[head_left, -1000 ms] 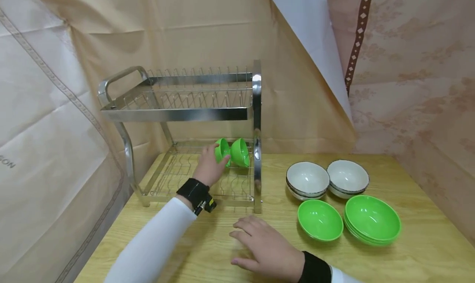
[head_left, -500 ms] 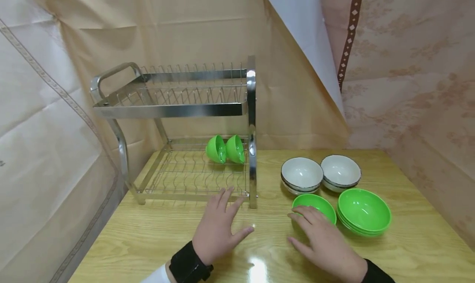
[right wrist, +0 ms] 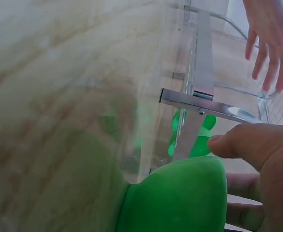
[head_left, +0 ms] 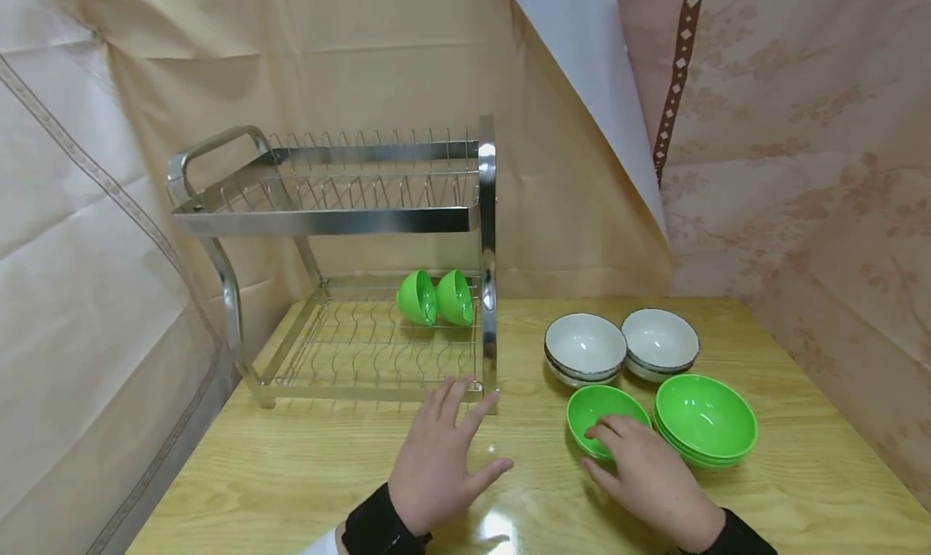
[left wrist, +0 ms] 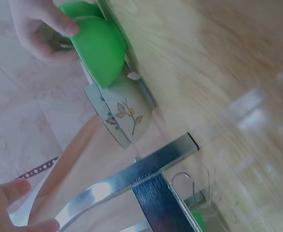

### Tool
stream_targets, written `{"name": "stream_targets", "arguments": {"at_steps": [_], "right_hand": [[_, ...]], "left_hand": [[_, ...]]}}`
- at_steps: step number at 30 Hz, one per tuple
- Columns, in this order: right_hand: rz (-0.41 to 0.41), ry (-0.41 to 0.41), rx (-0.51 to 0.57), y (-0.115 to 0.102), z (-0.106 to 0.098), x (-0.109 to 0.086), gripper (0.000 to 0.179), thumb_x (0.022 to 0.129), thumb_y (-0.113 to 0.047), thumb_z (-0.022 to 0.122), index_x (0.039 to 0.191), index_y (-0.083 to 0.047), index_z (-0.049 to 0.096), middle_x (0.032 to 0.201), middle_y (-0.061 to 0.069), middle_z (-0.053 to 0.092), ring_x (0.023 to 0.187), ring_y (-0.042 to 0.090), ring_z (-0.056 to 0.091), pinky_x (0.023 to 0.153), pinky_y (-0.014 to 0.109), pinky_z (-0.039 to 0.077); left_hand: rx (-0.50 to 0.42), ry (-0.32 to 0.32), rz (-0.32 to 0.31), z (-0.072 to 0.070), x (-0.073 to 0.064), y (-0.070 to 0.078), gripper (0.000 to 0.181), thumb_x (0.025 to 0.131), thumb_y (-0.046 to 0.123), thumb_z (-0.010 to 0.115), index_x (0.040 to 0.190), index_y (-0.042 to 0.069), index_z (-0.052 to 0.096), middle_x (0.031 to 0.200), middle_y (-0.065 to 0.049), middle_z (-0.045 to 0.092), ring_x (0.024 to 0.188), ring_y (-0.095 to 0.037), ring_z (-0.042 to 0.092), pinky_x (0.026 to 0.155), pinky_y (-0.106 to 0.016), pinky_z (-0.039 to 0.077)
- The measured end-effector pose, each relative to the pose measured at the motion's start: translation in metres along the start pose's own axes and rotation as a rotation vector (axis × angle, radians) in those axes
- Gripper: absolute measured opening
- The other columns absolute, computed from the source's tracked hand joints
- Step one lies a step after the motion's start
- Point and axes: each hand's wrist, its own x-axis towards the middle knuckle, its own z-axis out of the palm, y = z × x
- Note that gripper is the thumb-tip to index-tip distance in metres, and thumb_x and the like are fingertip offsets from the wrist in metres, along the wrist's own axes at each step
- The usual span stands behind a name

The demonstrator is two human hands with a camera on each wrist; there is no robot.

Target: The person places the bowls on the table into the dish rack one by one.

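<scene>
Right fingers [head_left: 609, 432]: bent over the bowl's near-right rim, thumb outside beside that rim; whether they pinch it, I cannot tell.
Bowl [head_left: 598, 405]: green, upright on the worktop [head_left: 291, 466], toward its right edge, the rim between thumb and fingers of the right hand [head_left: 650, 478].
Left hand [head_left: 436, 466]: fingers straight and spread, thumb out toward the bowl but well apart from it, gripping nothing, in front of the rack's near right corner.
Green stack [head_left: 705, 418]: just right of the bowl, nearer the worktop's right edge.
White stacks [head_left: 585, 345]: two, behind the green bowls, toward the back edge; painted sprig outside.
Rack [head_left: 327, 222]: two tiers, metal, toward the worktop's back left corner.
Rack bowls [head_left: 418, 299]: two, green, tipped on their sides on the lower tier, near its back right corner.
</scene>
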Motion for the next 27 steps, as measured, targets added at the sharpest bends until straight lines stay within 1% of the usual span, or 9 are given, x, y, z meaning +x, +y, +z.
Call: {"name": "stream_targets", "arguments": {"at_steps": [4, 9, 13, 18, 20, 23, 27], "right_hand": [[-0.008, -0.013, -0.010, 0.000, 0.001, -0.001, 0.023, 0.076, -0.026, 0.079, 0.094, -0.014, 0.071, 0.093, -0.004, 0.063, 0.087, 0.013, 0.057, 0.072, 0.036, 0.055], [-0.009, -0.041, -0.015, -0.002, 0.002, -0.002, 0.019, 0.075, -0.021, 0.079, 0.091, -0.015, 0.070, 0.088, -0.006, 0.062, 0.083, 0.011, 0.057, 0.069, 0.034, 0.055], [-0.021, -0.029, -0.024, -0.002, 0.004, -0.002, 0.018, 0.075, -0.018, 0.078, 0.090, -0.016, 0.069, 0.085, -0.008, 0.063, 0.079, 0.010, 0.058, 0.064, 0.032, 0.055], [-0.036, -0.015, -0.030, -0.005, 0.004, -0.002, 0.019, 0.074, -0.015, 0.078, 0.089, -0.017, 0.067, 0.083, -0.008, 0.064, 0.076, 0.009, 0.058, 0.060, 0.031, 0.054], [-0.040, -0.020, -0.030, -0.006, 0.004, -0.002, 0.019, 0.074, -0.014, 0.078, 0.088, -0.018, 0.067, 0.082, -0.009, 0.064, 0.076, 0.009, 0.058, 0.059, 0.030, 0.054], [-0.050, -0.016, -0.020, -0.008, 0.001, -0.002, 0.018, 0.074, -0.014, 0.078, 0.088, -0.018, 0.067, 0.081, -0.010, 0.064, 0.074, 0.008, 0.058, 0.058, 0.028, 0.053], [-0.082, 0.040, 0.002, -0.011, -0.004, 0.000, 0.020, 0.073, -0.012, 0.078, 0.089, -0.018, 0.068, 0.082, -0.010, 0.066, 0.074, 0.006, 0.058, 0.057, 0.027, 0.053]], "left_hand": [[0.000, 0.007, -0.013, -0.001, 0.000, -0.001, 0.076, 0.085, 0.070, 0.052, 0.145, 0.024, 0.043, 0.149, -0.013, 0.034, 0.135, -0.033, 0.024, 0.109, -0.056, 0.028], [-0.013, 0.020, -0.018, -0.001, -0.001, -0.003, 0.075, 0.086, 0.069, 0.052, 0.144, 0.023, 0.044, 0.148, -0.014, 0.036, 0.134, -0.032, 0.026, 0.107, -0.056, 0.031], [-0.028, 0.011, -0.035, 0.000, -0.001, -0.005, 0.071, 0.088, 0.067, 0.051, 0.144, 0.022, 0.045, 0.148, -0.013, 0.036, 0.132, -0.031, 0.029, 0.104, -0.055, 0.036], [-0.063, -0.001, -0.076, -0.001, -0.003, -0.007, 0.065, 0.091, 0.061, 0.052, 0.143, 0.023, 0.047, 0.147, -0.010, 0.038, 0.131, -0.027, 0.032, 0.103, -0.052, 0.039], [-0.091, -0.008, -0.098, -0.002, -0.003, -0.008, 0.064, 0.091, 0.060, 0.053, 0.143, 0.023, 0.047, 0.147, -0.010, 0.038, 0.130, -0.026, 0.034, 0.101, -0.052, 0.041], [-0.153, -0.029, -0.142, -0.003, -0.003, -0.010, 0.063, 0.093, 0.061, 0.050, 0.144, 0.024, 0.046, 0.147, -0.010, 0.038, 0.129, -0.026, 0.036, 0.099, -0.052, 0.043], [-0.278, -0.096, -0.216, -0.004, -0.002, -0.010, 0.067, 0.094, 0.067, 0.039, 0.146, 0.026, 0.041, 0.149, -0.011, 0.035, 0.126, -0.028, 0.039, 0.092, -0.054, 0.048]]}}
